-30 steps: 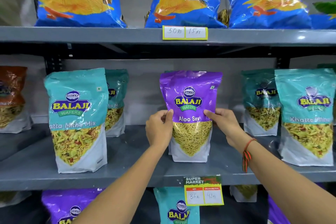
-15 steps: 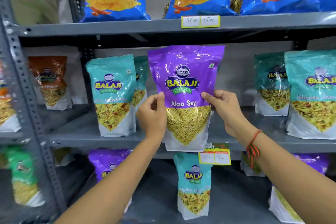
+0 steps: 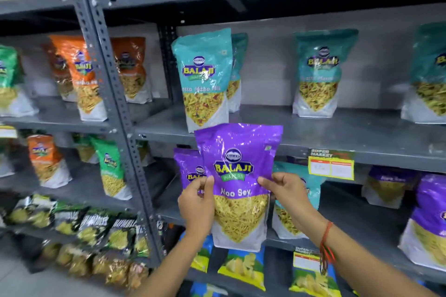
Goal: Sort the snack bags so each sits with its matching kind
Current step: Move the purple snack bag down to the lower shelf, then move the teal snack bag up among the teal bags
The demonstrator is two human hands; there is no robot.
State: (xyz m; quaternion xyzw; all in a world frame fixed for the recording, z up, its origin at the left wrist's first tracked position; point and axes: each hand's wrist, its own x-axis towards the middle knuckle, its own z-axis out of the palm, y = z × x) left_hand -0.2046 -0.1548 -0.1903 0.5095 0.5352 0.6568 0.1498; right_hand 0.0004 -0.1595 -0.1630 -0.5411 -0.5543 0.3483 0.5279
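**Purple Aloo Sev bag held at the lower shelf**

A grey steel rack [image 3: 135,176] is seen, its shelves stocked with snack bags. On the middle shelf [image 3: 313,132] teal bags are stood upright: one at the front [image 3: 201,79] with another just behind it, one further right [image 3: 318,75], and one cut off at the right edge. All show a yellowish mix through a clear window. On the shelf below, a purple bag [image 3: 188,169] is stood at the left, a teal bag [image 3: 311,183] is partly hidden behind the right hand, and more purple bags [image 3: 429,219] are stood at the right. In the left bay, orange bags [image 3: 84,75] and green bags [image 3: 111,166] are kept, with dark packets [image 3: 91,226] laid in a row lower down. Blue-and-yellow packets [image 3: 241,267] are seen on the lowest shelf, under the hands.

The Aloo Sev bag [image 3: 239,185], purple with thin yellow strands visible in its window, is held upright in the air in front of the lower shelf, overlapping the purple bag at the left. It is gripped at its left edge by the left hand [image 3: 196,207] and at its right edge by the right hand [image 3: 287,195], thumbs on the front. A red thread [image 3: 325,243] is worn on the right wrist. A yellow price tag [image 3: 330,164] is fixed to the middle shelf's edge.
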